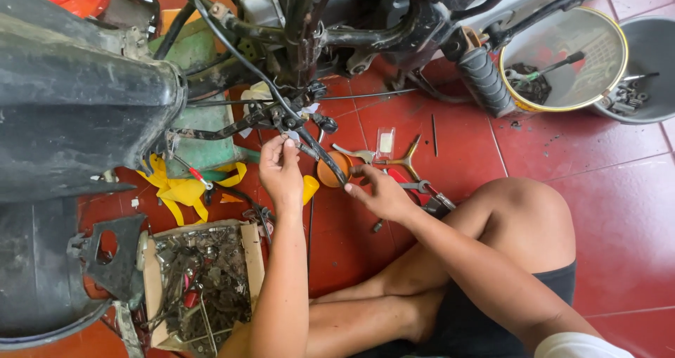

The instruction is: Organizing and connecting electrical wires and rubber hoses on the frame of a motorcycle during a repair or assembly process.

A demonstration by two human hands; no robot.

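My left hand is raised to the underside of a motorcycle, its fingers pinching a small metal fitting where black cables meet a bracket. My right hand sits lower and to the right, fingertips on the black cable just above a round orange lens lying on the red tile floor. Beside that hand lie a Y-shaped wrench and pliers with red handles.
A cardboard box of mixed metal parts sits at lower left. A yellow rag lies under the frame. A yellow-rimmed bucket and a grey tub with bolts stand at upper right. A footpeg juts out; my bent legs fill the lower right.
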